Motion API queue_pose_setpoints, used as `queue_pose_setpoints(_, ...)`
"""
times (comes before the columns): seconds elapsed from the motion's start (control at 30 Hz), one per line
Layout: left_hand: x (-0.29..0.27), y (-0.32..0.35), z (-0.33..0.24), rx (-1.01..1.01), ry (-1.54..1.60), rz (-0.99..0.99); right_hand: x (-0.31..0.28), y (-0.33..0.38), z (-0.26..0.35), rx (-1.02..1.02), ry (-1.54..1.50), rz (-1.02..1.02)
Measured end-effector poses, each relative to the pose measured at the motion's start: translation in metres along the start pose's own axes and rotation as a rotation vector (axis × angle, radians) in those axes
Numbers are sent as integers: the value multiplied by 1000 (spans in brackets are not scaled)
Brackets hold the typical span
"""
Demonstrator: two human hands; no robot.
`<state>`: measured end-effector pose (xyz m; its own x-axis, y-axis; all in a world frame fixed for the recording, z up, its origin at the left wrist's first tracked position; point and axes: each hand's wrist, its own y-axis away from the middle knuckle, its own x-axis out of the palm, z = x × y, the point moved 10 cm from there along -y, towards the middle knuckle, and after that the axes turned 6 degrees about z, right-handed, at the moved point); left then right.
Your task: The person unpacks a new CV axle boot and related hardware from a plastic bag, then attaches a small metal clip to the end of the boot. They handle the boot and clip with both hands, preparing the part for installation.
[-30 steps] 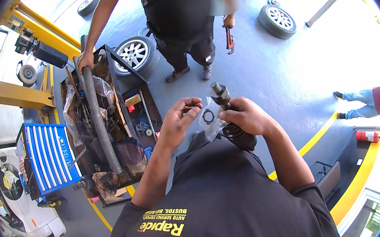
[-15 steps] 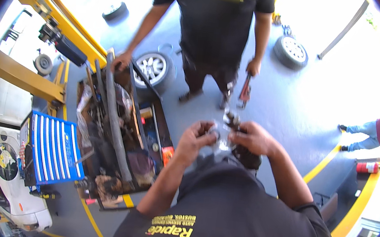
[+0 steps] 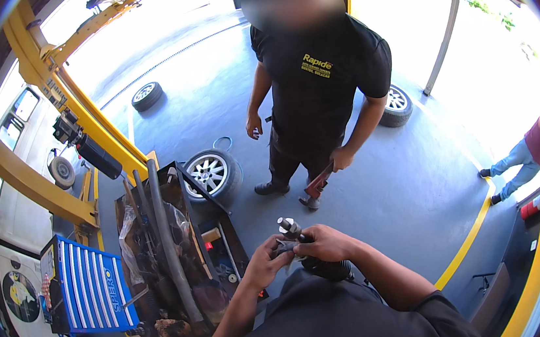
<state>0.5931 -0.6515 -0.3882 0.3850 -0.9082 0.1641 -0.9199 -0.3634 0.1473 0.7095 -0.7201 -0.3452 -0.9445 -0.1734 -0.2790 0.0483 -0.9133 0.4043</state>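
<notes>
gripping metal-tipped rod (image 3: 288, 226) (r), plastic bag (image 3: 285, 245) (l), hands (image 3: 325, 243) (image 3: 263, 264) adj.

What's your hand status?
Right hand gripping shaft. Left hand pinching plastic bag beside it. Co-worker ahead with red wrench, clear of both hands.

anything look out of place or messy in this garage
Yes: a long grey pipe lies atop jumbled parts in a dark open box, looking untidy. Three black-tyred wheels with silver spokes sit loose on the blue-grey floor, off any vehicle.
</notes>
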Motion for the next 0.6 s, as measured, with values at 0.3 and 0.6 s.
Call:
queue_pose_setpoints(0.3,-9,-28,-6,58,-449,-126,-7,-6,-18,51,28,-152)
queue_pose_setpoints(0.6,-14,-47,14,-97,-399,-194,-21,6,-22,120,-71,-230)
